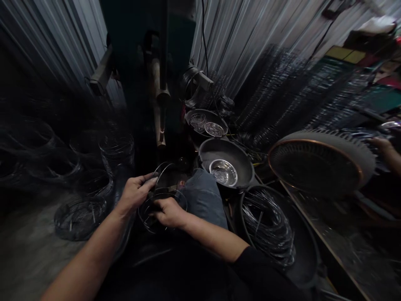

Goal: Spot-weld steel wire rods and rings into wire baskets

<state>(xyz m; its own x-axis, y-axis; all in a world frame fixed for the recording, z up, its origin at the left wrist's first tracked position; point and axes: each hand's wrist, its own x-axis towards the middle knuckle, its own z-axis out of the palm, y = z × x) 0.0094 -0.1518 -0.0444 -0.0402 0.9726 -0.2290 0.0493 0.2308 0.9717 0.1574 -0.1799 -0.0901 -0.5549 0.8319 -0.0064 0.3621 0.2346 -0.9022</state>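
Over the seated worker's lap, the left hand [136, 191] and right hand [169, 212] are gripping thin wire rings [163, 200], fingers clamped on them, beside a dark pan [244, 167] holding a steel bowl [223, 172].

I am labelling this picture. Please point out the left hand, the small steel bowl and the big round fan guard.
left hand [135, 193], head view, back of the hand.
small steel bowl [223, 172], head view, inside bottom.
big round fan guard [316, 167], head view, dark mesh centre.
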